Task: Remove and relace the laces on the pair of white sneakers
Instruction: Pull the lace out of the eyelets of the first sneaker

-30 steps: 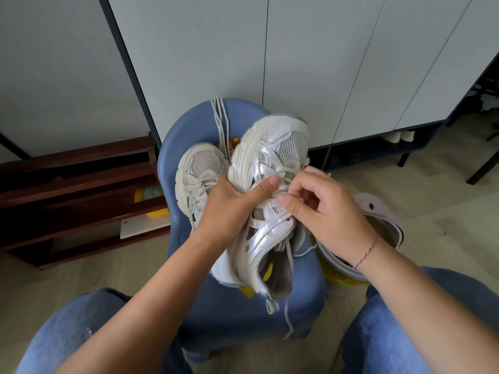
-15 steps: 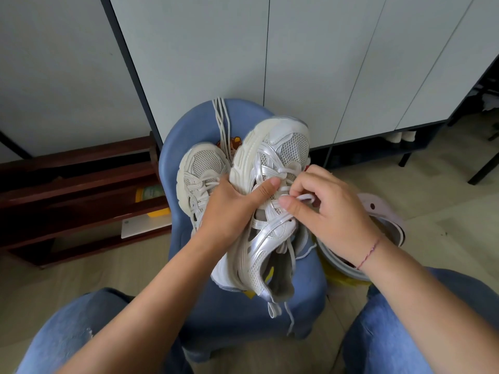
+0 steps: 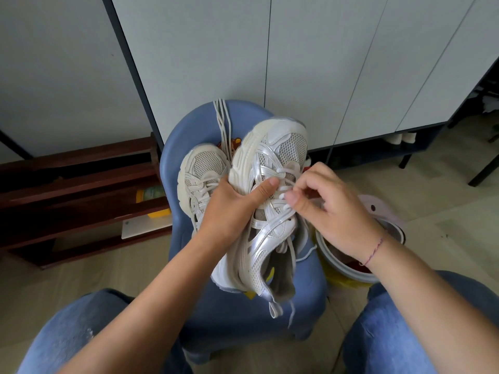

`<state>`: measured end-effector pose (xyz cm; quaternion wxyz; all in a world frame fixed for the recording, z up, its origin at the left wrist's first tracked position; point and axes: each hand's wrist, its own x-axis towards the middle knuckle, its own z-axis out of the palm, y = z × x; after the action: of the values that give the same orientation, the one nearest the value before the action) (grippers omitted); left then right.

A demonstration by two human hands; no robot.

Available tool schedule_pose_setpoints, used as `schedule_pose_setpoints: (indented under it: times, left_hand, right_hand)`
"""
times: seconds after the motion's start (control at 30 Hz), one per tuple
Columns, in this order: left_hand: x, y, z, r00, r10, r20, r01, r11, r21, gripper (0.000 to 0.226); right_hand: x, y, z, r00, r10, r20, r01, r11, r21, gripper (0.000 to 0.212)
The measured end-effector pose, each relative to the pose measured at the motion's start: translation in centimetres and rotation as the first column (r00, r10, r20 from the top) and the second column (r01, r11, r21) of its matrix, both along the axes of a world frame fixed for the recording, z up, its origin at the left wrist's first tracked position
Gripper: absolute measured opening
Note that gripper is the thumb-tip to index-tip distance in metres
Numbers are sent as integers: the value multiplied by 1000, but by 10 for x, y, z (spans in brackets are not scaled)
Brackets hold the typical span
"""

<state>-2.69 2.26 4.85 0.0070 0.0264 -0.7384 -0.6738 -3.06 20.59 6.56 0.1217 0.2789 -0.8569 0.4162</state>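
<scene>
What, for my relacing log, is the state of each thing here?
Held sneaker: lifted and tilted, gripped by left hand, partly laced.
Lace: pinched by right hand at the eyelets, ends dangling.
Second sneaker: lying on blue chair, laces in.
Spare laces: draped over the chair back.

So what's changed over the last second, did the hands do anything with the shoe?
The right hand got its thumb and forefinger onto a crossing of the lace on the held sneaker and now pinches it, pulling slightly rightwards. The left hand kept gripping that sneaker. The other sneaker, loose lace and blue chair stayed put.
</scene>
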Motion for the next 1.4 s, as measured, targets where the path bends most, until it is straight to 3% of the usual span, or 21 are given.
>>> schedule_pose_setpoints:
  times: [0.1,0.2,0.33,0.4,0.53,0.63,0.73,0.83,0.97,1.07,1.17,1.23,1.4]
  left_hand:
    - [0,0,2,1000,2,-3,-2,1000,5,71]
    - [2,1,5,1000,-5,-2,5,999,37,66]
    - [5,3,11,1000,0,2,-1,997,81,61]
    - [5,2,12,1000,8,-2,-8,997,76,58]
    - [3,-1,7,1000,15,11,-15,999,51,69]
    - [1,-2,2,1000,21,9,-21,1000,17,79]
    - [1,0,1,1000,10,3,-10,1000,11,86]
    - [1,0,2,1000,-9,13,9,999,46,79]
    - [3,0,7,999,-23,27,20,996,85,63]
    - [3,0,8,999,-20,33,17,996,90,66]
    - [3,-1,6,999,-20,35,17,996,90,70]
    - [3,-1,6,1000,-14,26,12,997,80,70]
    - [1,-2,3,1000,-17,20,16,998,54,70]
  right_hand:
    - [0,-5,-1,995,13,-97,-11,1000,29,29]
    - [-1,-2,1,993,-29,-112,21,997,-73,31]
    - [-6,12,6,974,-218,57,226,928,-298,27]
    - [-9,18,7,961,-246,128,276,901,-335,27]
    - [-6,17,8,988,-89,125,108,981,-159,19]
    - [0,5,4,1000,22,-17,-21,1000,7,29]
    - [0,-3,0,983,-3,-184,20,996,91,32]
    - [-3,-1,1,983,-56,-176,48,998,-45,34]
    - [-8,17,9,958,-287,3,277,922,-270,30]
    - [-15,29,11,933,-349,87,359,886,-295,30]
    - [-14,28,9,974,-149,173,171,978,-121,15]
    - [-8,20,6,982,-9,189,16,999,-38,26]
    - [0,2,2,997,58,-48,-55,997,52,35]
